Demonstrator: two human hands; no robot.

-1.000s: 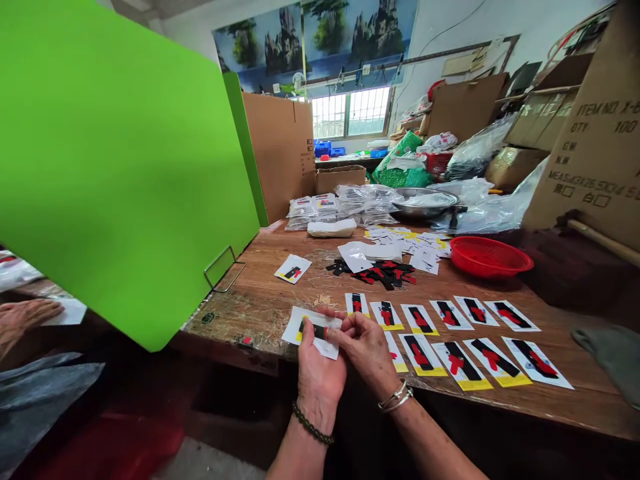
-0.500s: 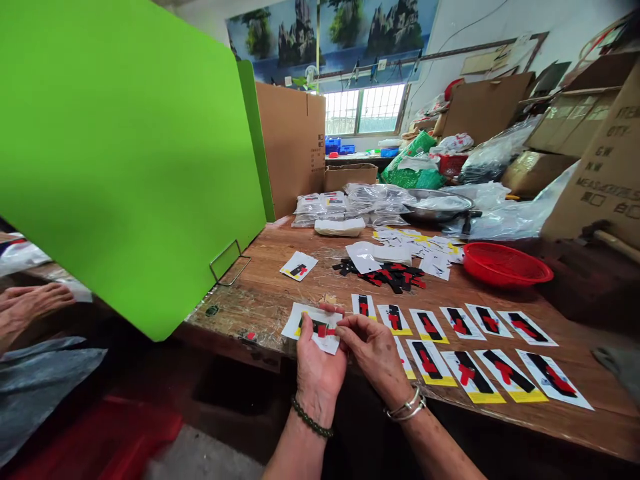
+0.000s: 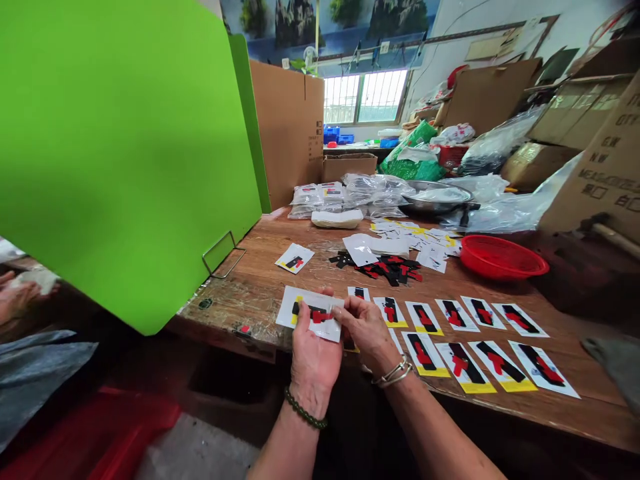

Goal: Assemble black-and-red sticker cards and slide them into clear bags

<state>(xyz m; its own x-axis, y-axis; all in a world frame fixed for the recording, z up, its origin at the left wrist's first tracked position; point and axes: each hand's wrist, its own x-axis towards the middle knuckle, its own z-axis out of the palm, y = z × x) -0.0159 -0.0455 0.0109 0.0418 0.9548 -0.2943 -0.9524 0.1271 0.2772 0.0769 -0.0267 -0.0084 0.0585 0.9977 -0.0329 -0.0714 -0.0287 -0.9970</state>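
Note:
My left hand (image 3: 316, 357) holds a white card (image 3: 287, 308) with a yellow band, thumb on top and fingers beneath. A flat black piece with a red piece (image 3: 318, 315) lies across this card. With thumb and fingers closed, my right hand (image 3: 369, 333) pinches the card's right edge; the fingertips partly cover that end. Just to the right, similar cards with black and red pieces (image 3: 425, 355) lie in two rows along the table's front. Another such card (image 3: 295, 259) rests on its own farther back, left of a pile of loose black and red pieces (image 3: 397, 268).
A green board (image 3: 125, 167) stands at left with a wire stand (image 3: 223, 257) by its corner. Behind are a heap of cards (image 3: 417, 235), bagged packs (image 3: 350, 193), a metal pan (image 3: 440, 207) and a red basket (image 3: 503, 259). Another person's hand (image 3: 20, 290) shows far left.
The red piece, earlier pinched in my right fingers, now lies against the black piece on the card. My right fingers have moved to the card's right edge. The view has shifted slightly.

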